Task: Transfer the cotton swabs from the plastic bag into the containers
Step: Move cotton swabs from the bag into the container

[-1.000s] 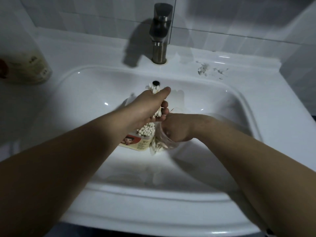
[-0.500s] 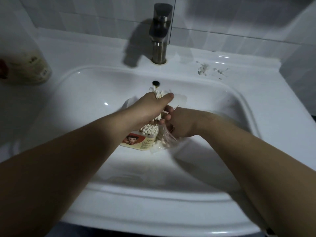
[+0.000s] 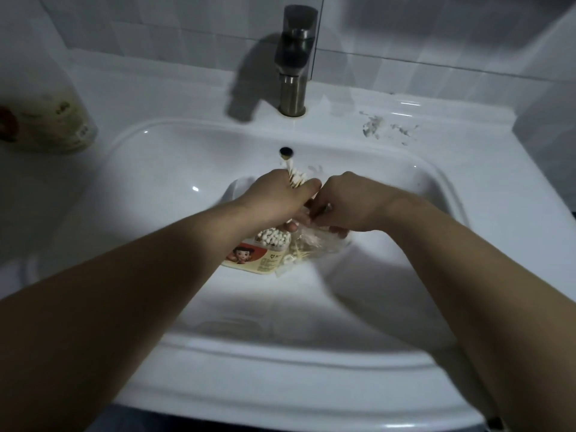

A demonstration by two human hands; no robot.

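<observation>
Both my hands work inside a white sink. My left hand grips a bundle of cotton swabs that sticks up past my knuckles. Below it lies a round container with a cartoon label, packed with swabs whose white tips face up. Just right of it sits the clear plastic bag with loose swabs inside. My right hand is next to the left one, fingers curled on the bag's top; what they pinch is partly hidden.
A metal tap stands behind the basin, above the overflow hole. A pale labelled bottle stands on the counter at far left. White smears mark the ledge at back right.
My right hand has risen from the bag up beside my left hand. The left hand with its swab bundle has dropped slightly.
</observation>
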